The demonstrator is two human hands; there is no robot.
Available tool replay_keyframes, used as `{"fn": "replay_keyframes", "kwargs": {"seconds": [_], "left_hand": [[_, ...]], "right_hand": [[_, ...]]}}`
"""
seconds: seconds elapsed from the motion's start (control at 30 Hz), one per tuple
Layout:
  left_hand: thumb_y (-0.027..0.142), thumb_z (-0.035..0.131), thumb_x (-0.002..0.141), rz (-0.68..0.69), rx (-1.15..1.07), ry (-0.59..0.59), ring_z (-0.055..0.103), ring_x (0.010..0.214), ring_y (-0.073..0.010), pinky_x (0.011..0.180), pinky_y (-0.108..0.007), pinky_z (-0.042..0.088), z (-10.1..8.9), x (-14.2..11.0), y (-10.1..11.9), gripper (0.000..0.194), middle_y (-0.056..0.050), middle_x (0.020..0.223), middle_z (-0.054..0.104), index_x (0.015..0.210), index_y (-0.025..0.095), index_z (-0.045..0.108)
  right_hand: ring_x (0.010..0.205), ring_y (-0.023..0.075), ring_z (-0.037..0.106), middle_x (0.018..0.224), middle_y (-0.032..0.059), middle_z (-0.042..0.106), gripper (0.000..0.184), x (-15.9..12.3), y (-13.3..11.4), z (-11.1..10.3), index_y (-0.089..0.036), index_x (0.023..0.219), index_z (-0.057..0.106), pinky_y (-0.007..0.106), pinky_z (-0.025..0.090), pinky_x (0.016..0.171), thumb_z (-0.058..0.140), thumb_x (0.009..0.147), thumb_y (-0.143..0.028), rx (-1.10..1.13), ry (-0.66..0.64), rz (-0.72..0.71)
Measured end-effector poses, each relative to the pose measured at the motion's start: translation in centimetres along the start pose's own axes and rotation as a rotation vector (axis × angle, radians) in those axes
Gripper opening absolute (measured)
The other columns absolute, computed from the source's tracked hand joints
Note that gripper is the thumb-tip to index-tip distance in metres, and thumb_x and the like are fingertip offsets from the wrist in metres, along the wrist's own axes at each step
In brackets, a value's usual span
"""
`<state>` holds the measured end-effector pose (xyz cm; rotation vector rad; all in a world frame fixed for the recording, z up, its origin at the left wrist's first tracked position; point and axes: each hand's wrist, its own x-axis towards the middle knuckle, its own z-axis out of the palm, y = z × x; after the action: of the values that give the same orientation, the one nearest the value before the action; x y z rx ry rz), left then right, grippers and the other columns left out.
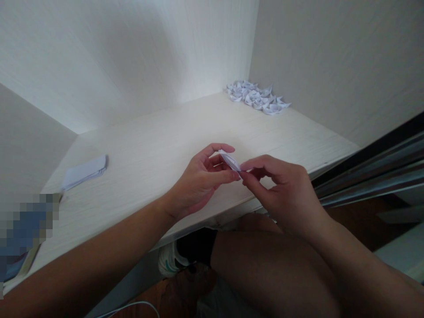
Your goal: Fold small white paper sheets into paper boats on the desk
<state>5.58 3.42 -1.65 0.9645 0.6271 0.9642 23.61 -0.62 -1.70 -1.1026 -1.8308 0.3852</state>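
A small folded white paper piece [230, 160] is held between both hands above the front edge of a pale wooden desk [159, 150]. My left hand [198, 181] curls its fingers round the piece from the left, thumb and forefinger closed on it. From the right, my right hand [278, 185] pinches its near end with thumb and forefinger. Both hands hover just over the desk's edge, above my bare knee.
A heap of several folded white paper pieces [258, 97] lies in the desk's far right corner by the walls. A stack of flat white paper slips [86, 170] rests at the left. A blurred patch covers the near-left corner. A shoe [172, 260] and a cable sit on the floor below.
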Motion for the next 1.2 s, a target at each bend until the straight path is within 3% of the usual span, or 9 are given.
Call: {"fn": "replay_keyframes", "kwargs": {"seconds": [0.13, 0.23, 0.6, 0.77, 1.0, 1.2], "left_hand": [[0.004, 0.084, 0.069, 0.001, 0.013, -0.01, 0.066, 0.076, -0.0107, 0.082, -0.027, 0.052, 0.1, -0.1, 0.0, 0.042, 0.002, 0.081, 0.071, 0.103, 0.02, 0.064], [0.005, 0.084, 0.069, -0.007, 0.014, -0.012, 0.066, 0.076, -0.0115, 0.082, -0.029, 0.052, 0.2, -0.2, 0.1, 0.043, 0.002, 0.081, 0.072, 0.103, 0.021, 0.064], [0.0, 0.079, 0.067, -0.064, -0.013, -0.013, 0.068, 0.074, -0.0126, 0.078, -0.028, 0.054, 0.1, 0.0, -0.1, 0.042, 0.0, 0.078, 0.075, 0.104, 0.018, 0.068], [0.003, 0.077, 0.07, -0.086, -0.05, 0.008, 0.068, 0.076, -0.0131, 0.078, -0.029, 0.056, 0.4, 0.1, 0.1, 0.039, -0.002, 0.082, 0.075, 0.106, 0.016, 0.07], [0.002, 0.077, 0.071, -0.122, -0.058, -0.035, 0.069, 0.078, -0.0147, 0.082, -0.033, 0.057, 0.4, -0.1, 0.0, 0.043, 0.0, 0.078, 0.074, 0.111, 0.017, 0.073], [0.006, 0.079, 0.072, -0.175, 0.075, -0.145, 0.069, 0.083, -0.0173, 0.079, -0.033, 0.056, 0.4, -0.2, -0.1, 0.042, -0.005, 0.093, 0.075, 0.112, 0.02, 0.076]], "right_hand": [[0.064, 0.0129, 0.066, 0.077, -0.0009, 0.072, 0.007, 0.2, 0.0, -0.1, -0.021, 0.09, 0.07, 0.023, 0.049, 0.054, 0.067, 0.092, -0.016, 0.207, -0.024, 0.131], [0.067, 0.0139, 0.066, 0.079, 0.0006, 0.073, 0.008, 0.3, 0.1, -0.3, -0.022, 0.09, 0.071, 0.025, 0.052, 0.058, 0.065, 0.093, -0.017, 0.219, -0.046, 0.127], [0.085, 0.0168, 0.067, 0.104, 0.0081, 0.07, 0.02, 0.1, 0.6, -1.0, -0.019, 0.113, 0.067, 0.03, 0.057, 0.075, 0.061, 0.096, -0.01, -0.118, -0.109, -0.222], [0.091, 0.0177, 0.069, 0.108, 0.0096, 0.07, 0.017, -0.2, 0.9, -0.5, -0.019, 0.107, 0.067, 0.031, 0.059, 0.075, 0.06, 0.097, -0.009, -0.188, -0.039, -0.31], [0.089, 0.0167, 0.069, 0.099, 0.0062, 0.071, 0.015, 0.2, -0.1, -0.5, -0.021, 0.098, 0.073, 0.031, 0.059, 0.077, 0.066, 0.093, -0.008, 0.021, 0.008, -0.193], [0.079, 0.0131, 0.067, 0.11, 0.0065, 0.068, 0.022, 0.5, 0.0, -1.7, -0.024, 0.112, 0.073, 0.027, 0.06, 0.07, 0.068, 0.093, -0.012, 0.136, -0.157, -0.127]]}}
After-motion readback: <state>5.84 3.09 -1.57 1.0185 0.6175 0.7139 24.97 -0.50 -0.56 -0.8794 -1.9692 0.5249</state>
